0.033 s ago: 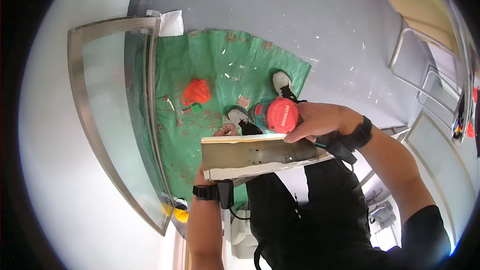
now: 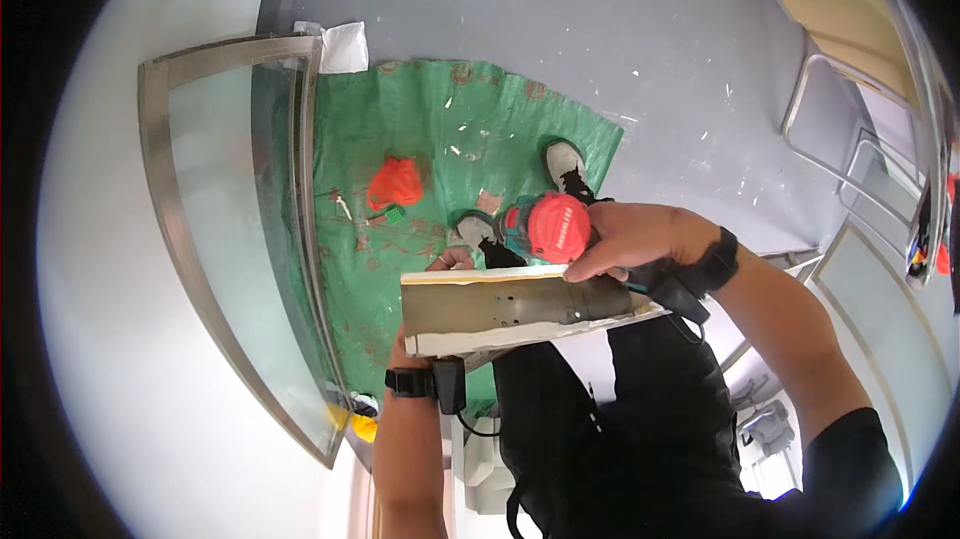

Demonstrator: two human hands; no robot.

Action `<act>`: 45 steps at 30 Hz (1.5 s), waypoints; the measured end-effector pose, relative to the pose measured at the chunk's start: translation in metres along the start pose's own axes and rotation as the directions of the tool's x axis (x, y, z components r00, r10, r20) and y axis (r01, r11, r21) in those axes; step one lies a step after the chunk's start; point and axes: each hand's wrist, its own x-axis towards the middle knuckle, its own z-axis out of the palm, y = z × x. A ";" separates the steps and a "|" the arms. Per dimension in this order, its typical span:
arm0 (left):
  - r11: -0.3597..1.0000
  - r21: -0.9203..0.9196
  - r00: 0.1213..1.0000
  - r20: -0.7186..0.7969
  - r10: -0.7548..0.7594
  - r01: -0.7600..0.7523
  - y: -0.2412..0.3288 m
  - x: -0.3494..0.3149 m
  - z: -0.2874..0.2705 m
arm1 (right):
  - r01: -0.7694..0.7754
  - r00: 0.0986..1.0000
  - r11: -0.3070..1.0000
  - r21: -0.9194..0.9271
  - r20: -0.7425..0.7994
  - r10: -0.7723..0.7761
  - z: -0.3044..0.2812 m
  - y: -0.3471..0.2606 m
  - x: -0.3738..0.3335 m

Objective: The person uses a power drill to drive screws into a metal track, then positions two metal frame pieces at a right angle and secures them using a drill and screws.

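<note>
A long, narrow panel [image 2: 450,311] with a brownish metal face, several small holes and rough white edges lies across in front of me. My right hand [image 2: 645,237] is closed around a red and teal cordless drill [image 2: 558,227] at the panel's far edge, its thumb over the drill's end, by the white rim. Most of the drill's body is hidden below its red end. My left hand [image 2: 455,259] shows only curled fingers past the same far edge, left of the drill; the forearm passes behind the panel. What those fingers hold, if anything, is hidden.
Well below lies a green sheet [image 2: 400,109] with scraps, a red plastic bag [image 2: 395,183] and a small green piece [image 2: 396,214]. A metal-framed glass door [image 2: 215,149] stands at left. Metal railing [image 2: 845,174] rises at right. My shoes [image 2: 564,161] are below the drill.
The drill and my right hand have shifted very slightly left. Otherwise the scene looks the same.
</note>
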 end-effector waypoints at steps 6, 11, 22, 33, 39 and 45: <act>0.966 0.240 0.991 -0.070 0.114 -0.094 -0.004 0.009 0.025 | 0.002 0.998 0.999 0.044 -0.056 0.000 -0.024 0.013 -0.005; 0.986 0.152 0.987 -0.132 0.093 -0.072 -0.004 0.007 0.012 | 0.164 0.975 0.948 0.271 -0.192 -0.113 -0.032 0.006 -0.048; 0.923 0.291 0.967 -0.058 -0.247 0.253 0.011 0.032 0.035 | 0.326 0.933 0.897 0.299 -0.257 -0.253 -0.040 -0.001 -0.047; 0.937 0.226 0.936 -0.291 -0.198 0.268 0.010 0.024 0.043 | 0.222 0.975 0.900 0.374 -0.095 -0.201 -0.052 0.008 -0.040; 0.953 0.197 0.937 -0.308 -0.162 0.229 0.012 0.022 0.044 | 0.257 0.964 0.960 0.115 -0.095 -0.247 -0.043 0.010 -0.028; 0.984 0.153 0.944 -0.326 -0.042 0.097 0.001 0.018 0.049 | 0.233 0.971 0.963 0.138 -0.081 -0.224 -0.037 0.025 -0.015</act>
